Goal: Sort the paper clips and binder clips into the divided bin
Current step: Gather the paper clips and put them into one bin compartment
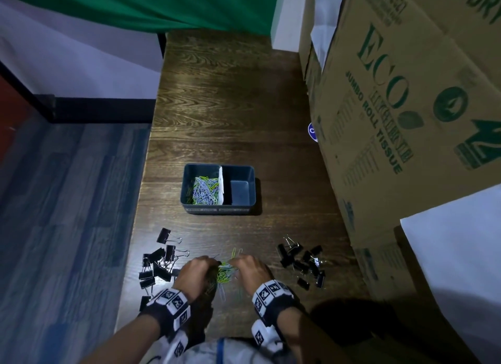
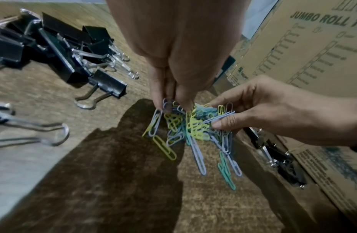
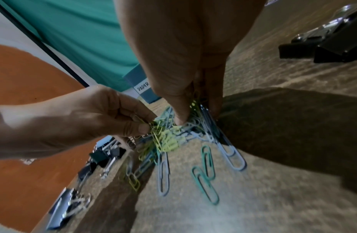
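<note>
at the table's near edge, both hands, left (image 1: 195,271) and right (image 1: 251,268), pinch one tangle of paper clips (image 1: 225,272); binder clips (image 1: 156,266) still wait. next: lift the bunch whole into the bin's (image 1: 189,207) left half.

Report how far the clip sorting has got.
Done: a heap of coloured paper clips lies in the bin's left compartment. In hand: left hand and right hand pinch the remaining paper clips. Left: the right compartment looks empty; both binder clip piles sit on the table.
</note>
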Tool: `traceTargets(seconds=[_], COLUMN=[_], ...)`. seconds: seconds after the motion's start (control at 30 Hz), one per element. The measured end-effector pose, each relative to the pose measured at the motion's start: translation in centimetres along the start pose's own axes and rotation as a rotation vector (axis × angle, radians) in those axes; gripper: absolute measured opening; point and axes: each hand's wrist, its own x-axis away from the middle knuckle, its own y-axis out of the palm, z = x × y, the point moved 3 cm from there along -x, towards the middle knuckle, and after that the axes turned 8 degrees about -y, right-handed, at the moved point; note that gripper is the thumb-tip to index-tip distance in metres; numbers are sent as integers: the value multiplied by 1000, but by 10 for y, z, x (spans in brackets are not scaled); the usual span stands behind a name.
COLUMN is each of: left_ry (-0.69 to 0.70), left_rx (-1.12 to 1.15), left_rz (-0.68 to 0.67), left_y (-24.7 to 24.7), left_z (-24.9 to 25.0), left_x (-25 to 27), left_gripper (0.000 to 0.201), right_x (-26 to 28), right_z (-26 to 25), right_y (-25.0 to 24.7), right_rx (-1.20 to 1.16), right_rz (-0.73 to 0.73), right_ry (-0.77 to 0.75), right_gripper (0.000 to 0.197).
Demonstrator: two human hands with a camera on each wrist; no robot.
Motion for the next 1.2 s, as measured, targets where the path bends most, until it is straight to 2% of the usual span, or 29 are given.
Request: traceTargets(seconds=[0.13,0.33,0.47,0.67,0.83,0.93,1.07,1.13,1.2], left_ry=[2,9,22,54,18,-24,-93,-129,-155], left_rx=[34,138,235,279,317,319,263,193,135], left_rz=[57,146,242,399,454,450,492,435,314], left_y=[-11,-32,-63,-130,-163,-162,-136,-114,-87], left_z=[4,-2,3,22,29,22,9,2,-7], left_x=[-1,-5,-6,-40,-83,-89,-63,-45,-32], left_gripper=[45,23,16,17,27,37,17,14,14], right_x=[-4,-11,-13,-19,-26,-38,-71,-89,-106], right_z=[3,9,9,6,-12,-25,-43,-52,-62], right_y=[-10,-23,-25,-38,-70,-98,-141,-163,-183], right_rx=[4,-31,-89,-177,-223,-233,-240,-226,-225], right_rz=[-29,-45,-44,-29,87,125,237,304,351], right_ry=[64,170,193,163,63,-2,-44,-65,-100], right_gripper=[31,14,13,13,8,8,4,4,5])
